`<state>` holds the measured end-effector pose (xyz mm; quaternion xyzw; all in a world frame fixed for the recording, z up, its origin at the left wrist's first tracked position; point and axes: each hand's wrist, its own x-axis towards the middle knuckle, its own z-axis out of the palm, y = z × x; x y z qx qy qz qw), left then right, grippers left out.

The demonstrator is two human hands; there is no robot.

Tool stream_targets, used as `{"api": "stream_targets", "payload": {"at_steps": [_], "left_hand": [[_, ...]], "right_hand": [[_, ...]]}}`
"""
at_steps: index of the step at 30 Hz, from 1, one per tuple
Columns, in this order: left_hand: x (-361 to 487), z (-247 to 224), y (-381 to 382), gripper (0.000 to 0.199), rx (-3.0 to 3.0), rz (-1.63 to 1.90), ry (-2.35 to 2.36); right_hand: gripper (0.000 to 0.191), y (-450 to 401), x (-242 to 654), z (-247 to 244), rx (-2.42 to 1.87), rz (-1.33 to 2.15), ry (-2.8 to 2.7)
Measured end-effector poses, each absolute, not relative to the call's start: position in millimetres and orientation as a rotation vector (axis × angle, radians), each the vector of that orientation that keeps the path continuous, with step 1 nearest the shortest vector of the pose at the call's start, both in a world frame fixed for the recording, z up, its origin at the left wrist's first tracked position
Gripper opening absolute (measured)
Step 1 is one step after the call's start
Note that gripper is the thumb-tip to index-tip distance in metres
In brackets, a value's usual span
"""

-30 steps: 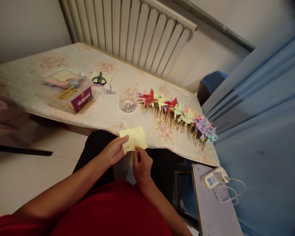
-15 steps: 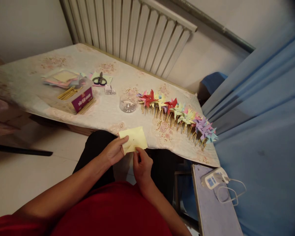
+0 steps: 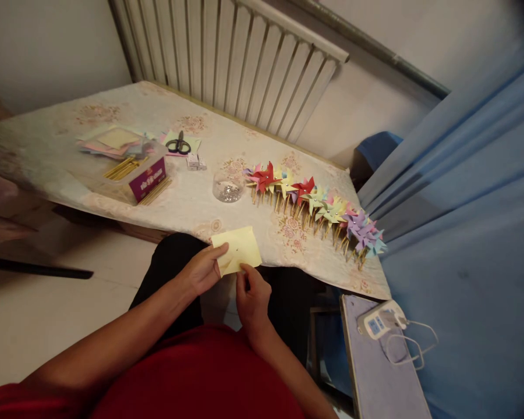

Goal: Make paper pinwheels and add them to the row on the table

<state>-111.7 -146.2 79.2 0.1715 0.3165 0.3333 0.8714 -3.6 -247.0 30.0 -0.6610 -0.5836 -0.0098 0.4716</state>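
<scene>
Yellow paper (image 3: pixel 247 250) lies nearer than the clear tub (image 3: pixel 227 191); left hand (image 3: pixel 203 270) grips its left side, right hand (image 3: pixel 254 294) seemingly pinches its near edge.

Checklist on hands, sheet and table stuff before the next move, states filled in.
1. Left hand has the yellow paper sheet: ok, thumb on top.
2. Right hand grip: cannot tell; fingertips are at the sheet's lower edge, anything pinched is hidden.
3. Spot near the sheet's middle is a pin: cannot tell, too small.
4. Scissors out of both hands: ok, lying on paper on the table.
5. Clear round container upright: ok, small shiny pieces inside.
6. All sticks inside the purple-labelled box: not ok, loose sticks lie beside it.
</scene>
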Motion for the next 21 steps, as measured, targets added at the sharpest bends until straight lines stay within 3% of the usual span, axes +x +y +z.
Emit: {"api": "stream_targets", "payload": {"at_steps": [21], "left_hand": [[-107.4, 82.3, -155.4, 0.033, 0.464, 0.746, 0.644]], "right_hand": [[0.022, -236.7, -4.2, 57.4, -1.714, 0.490, -0.912]]}}
